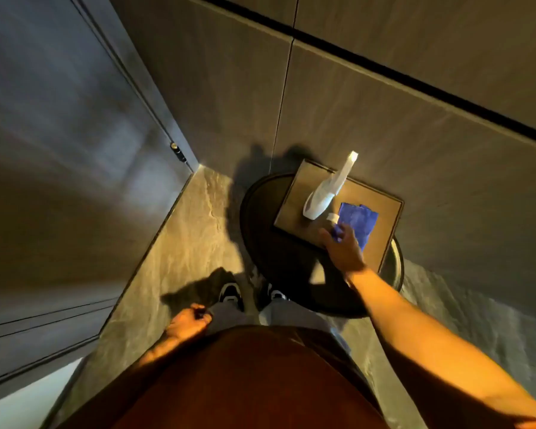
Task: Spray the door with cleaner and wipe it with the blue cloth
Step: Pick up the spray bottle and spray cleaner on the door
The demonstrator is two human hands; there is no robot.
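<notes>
A white spray bottle (325, 190) lies tilted on a brown square tray (381, 239) that rests on a round dark stool (260, 212). Beside the bottle lies the blue cloth (358, 219). My right hand (342, 247) reaches over the tray, its fingertips pinching the near corner of the blue cloth. My left hand (188, 323) hangs by my hip with its fingers curled shut and nothing visible in it. The dark grey door (59, 150) fills the left side of the view.
A wood-panelled wall (384, 88) stands behind the stool. A door hinge (178, 151) sits at the corner where door and wall meet. The floor (183, 243) is stone tile; my shoes (229, 292) stand close to the stool.
</notes>
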